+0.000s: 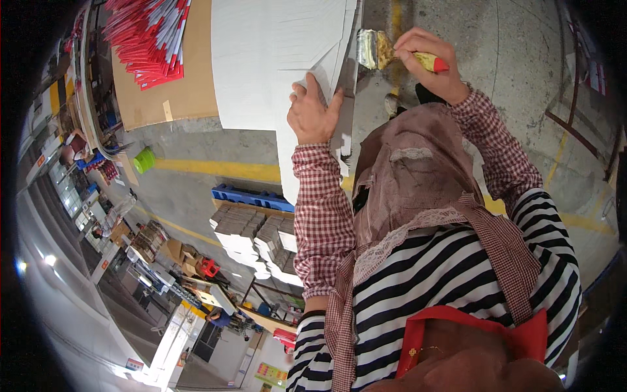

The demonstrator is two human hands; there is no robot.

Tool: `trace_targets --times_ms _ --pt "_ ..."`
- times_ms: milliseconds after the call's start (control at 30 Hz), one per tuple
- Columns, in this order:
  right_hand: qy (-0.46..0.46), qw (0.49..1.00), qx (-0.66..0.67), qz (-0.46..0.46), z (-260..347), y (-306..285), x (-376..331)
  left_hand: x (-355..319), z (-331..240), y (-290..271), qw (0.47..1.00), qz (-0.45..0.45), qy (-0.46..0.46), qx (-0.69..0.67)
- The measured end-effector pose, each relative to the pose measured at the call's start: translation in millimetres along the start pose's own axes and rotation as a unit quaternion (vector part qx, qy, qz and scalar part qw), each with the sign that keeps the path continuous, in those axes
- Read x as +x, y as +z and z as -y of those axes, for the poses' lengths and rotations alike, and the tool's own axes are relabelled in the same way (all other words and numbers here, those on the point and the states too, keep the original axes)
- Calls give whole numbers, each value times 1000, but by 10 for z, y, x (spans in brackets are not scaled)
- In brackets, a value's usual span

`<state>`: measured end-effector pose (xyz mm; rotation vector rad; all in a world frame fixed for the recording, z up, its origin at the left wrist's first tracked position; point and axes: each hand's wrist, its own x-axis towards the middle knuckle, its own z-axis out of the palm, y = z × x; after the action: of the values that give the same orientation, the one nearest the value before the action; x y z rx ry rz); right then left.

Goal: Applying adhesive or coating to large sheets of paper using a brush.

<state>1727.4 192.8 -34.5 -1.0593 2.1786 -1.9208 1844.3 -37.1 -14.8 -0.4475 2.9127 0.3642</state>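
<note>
Large white sheets (251, 72) lie overlapped in a fanned stack, their edges staggered toward the right. My left hand (312, 112) rests on their near right part, fingers spread and flat against the paper. Off the right edge of the stack, my right hand (432, 64) grips a flat paintbrush (383, 51) by its yellow handle with a red end. The brush head points left and looks coated with something pale and yellowish. It is held apart from the sheets, with concrete floor seen behind it.
Left of the sheets, red and white folded pieces (153, 39) are piled on brown cardboard (140, 104). A green bucket (144, 160) stands on the floor. Near a blue pallet (251, 197) are stacks of flat pale board (261, 242). Another person (76, 145) is far left.
</note>
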Motion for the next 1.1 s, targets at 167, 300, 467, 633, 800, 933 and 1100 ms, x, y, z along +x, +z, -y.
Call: trace_targets --times_ms 167,300,467,633,800,933,1100 --pt "-18 999 -33 -26 71 86 -16 -4 -28 50 1000 0 -3 24" --pt "28 1000 12 -7 175 104 -162 -15 -107 97 998 18 -28 44" --pt "27 999 20 -37 352 -69 -263 -240 -258 512 991 -92 -81 47" --pt "61 997 18 -50 386 -164 -444 -542 -228 703 981 -112 -135 82" --pt "60 997 27 -47 344 -92 -491 -552 -103 569 991 -66 -88 81" --pt "33 999 32 -25 294 -12 -405 -526 137 344 1000 -25 -16 4" --pt "0 999 26 -31 228 73 -308 -458 203 174 999 -36 29 -3"
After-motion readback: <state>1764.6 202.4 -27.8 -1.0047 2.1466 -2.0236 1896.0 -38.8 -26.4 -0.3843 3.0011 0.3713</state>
